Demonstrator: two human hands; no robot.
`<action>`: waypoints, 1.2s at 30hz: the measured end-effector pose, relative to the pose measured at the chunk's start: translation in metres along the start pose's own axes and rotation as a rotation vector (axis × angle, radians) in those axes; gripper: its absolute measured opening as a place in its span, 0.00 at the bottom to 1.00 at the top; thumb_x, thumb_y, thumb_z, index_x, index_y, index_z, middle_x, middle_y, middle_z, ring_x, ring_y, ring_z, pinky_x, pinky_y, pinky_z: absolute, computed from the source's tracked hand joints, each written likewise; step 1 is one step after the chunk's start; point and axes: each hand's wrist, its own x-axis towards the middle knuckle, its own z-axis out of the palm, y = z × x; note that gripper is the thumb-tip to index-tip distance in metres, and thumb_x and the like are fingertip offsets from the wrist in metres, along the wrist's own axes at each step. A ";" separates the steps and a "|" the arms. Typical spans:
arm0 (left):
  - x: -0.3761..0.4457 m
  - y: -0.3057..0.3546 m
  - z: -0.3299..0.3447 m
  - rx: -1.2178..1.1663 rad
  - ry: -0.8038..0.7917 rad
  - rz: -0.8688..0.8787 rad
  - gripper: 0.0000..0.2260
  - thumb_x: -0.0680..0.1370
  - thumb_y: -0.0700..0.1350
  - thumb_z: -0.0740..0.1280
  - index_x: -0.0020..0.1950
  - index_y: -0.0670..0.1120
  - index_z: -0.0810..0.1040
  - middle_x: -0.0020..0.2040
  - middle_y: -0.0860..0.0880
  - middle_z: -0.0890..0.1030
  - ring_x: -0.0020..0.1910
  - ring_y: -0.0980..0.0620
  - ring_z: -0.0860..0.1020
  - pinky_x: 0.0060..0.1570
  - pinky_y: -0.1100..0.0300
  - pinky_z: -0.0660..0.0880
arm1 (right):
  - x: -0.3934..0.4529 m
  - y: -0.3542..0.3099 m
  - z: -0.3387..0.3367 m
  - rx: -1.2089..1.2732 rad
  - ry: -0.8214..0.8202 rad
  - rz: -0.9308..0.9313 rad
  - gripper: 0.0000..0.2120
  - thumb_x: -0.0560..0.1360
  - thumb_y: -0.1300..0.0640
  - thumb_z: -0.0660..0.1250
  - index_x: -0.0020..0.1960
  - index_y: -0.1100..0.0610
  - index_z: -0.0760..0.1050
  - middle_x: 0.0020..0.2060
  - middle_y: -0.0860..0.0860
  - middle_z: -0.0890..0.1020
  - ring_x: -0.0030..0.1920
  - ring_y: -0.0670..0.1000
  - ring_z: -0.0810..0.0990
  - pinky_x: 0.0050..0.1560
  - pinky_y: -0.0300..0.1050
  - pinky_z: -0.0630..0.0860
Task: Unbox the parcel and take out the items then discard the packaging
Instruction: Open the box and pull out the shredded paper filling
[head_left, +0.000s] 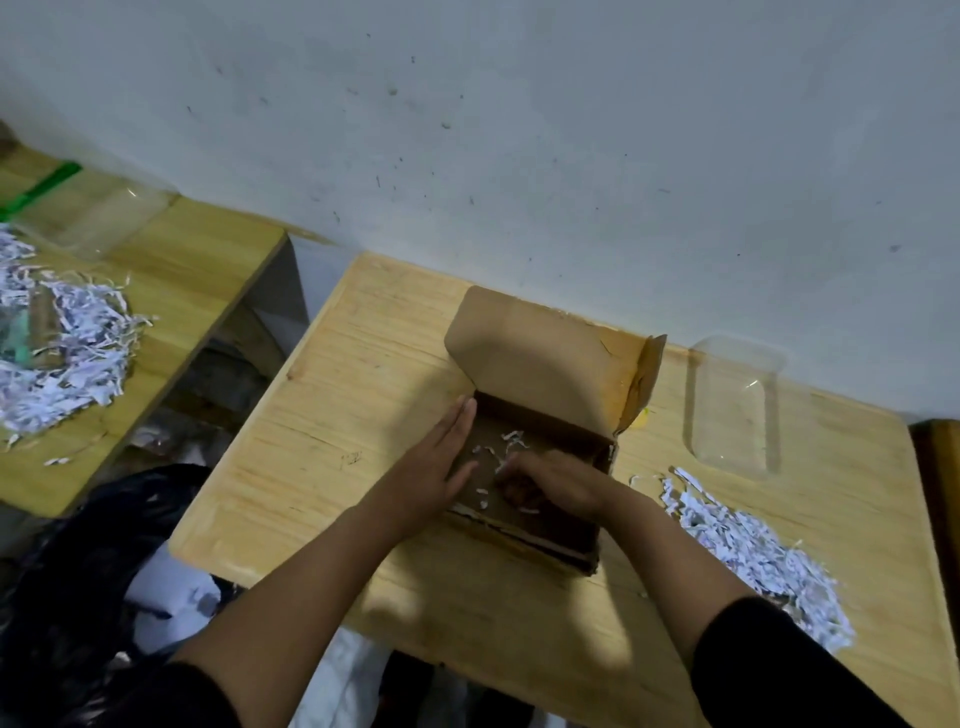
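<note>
A brown cardboard box (545, 358) stands open in the middle of the wooden table (363, 374), its lid flap tilted back toward the wall. A few white paper shreds (511, 441) lie on its floor. My left hand (441, 457) lies flat against the box's left wall, fingers straight and together. My right hand (550, 480) is inside the box, fingers curled down onto the shreds; whether it pinches any is hidden. A pile of white shredded paper (753, 551) lies on the table to the right of the box. A clear plastic tray (737, 405) rests beyond it.
A second wooden table (197, 249) at the left carries another heap of shredded paper (67, 338) and a clear plastic container (104, 213). A black bag (78, 597) with white material sits on the floor at the lower left. The wall runs close behind the box.
</note>
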 end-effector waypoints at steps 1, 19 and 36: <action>0.000 0.000 0.001 0.003 -0.003 0.000 0.30 0.79 0.49 0.58 0.75 0.45 0.46 0.75 0.54 0.46 0.72 0.62 0.46 0.65 0.79 0.42 | 0.001 0.000 0.000 -0.008 0.031 -0.051 0.19 0.81 0.50 0.50 0.62 0.58 0.73 0.59 0.58 0.78 0.55 0.52 0.78 0.52 0.37 0.74; 0.002 -0.003 0.006 0.022 -0.017 -0.046 0.27 0.80 0.46 0.56 0.75 0.46 0.45 0.72 0.57 0.46 0.73 0.60 0.46 0.70 0.66 0.49 | 0.019 0.021 0.025 -0.730 0.401 -0.393 0.30 0.71 0.47 0.68 0.70 0.42 0.61 0.75 0.48 0.58 0.74 0.54 0.53 0.70 0.58 0.58; -0.001 -0.004 0.006 -0.001 -0.010 -0.043 0.27 0.80 0.46 0.56 0.76 0.46 0.46 0.76 0.53 0.48 0.75 0.58 0.48 0.70 0.66 0.48 | 0.003 0.024 0.029 -0.491 0.623 -0.090 0.36 0.69 0.56 0.72 0.72 0.53 0.59 0.67 0.55 0.63 0.67 0.56 0.67 0.68 0.49 0.66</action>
